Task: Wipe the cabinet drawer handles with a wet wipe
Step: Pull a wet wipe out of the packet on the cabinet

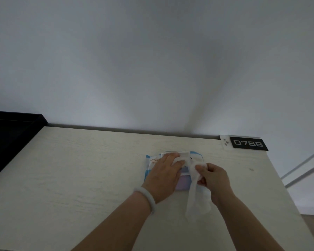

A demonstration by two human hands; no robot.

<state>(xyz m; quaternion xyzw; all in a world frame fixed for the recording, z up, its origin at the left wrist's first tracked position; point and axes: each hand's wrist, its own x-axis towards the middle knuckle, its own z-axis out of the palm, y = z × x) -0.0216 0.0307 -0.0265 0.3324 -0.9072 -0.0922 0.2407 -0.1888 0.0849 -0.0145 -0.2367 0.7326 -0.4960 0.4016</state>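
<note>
Right hand [214, 180] pinching wet wipe [198, 194] (hanging below it), left hand [163, 173] flat on pack [196, 156]

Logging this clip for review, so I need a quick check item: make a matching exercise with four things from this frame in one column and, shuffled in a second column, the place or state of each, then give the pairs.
Things:
1. left hand
2. right hand
3. number plate
4. bracelet

Places or states:
A. at the far right corner of the cabinet top
B. pinches a white wet wipe that hangs down
C. worn on the left wrist
D. presses flat on the blue wipes pack

Pairs: 1-D, 2-B, 3-A, 4-C
</note>
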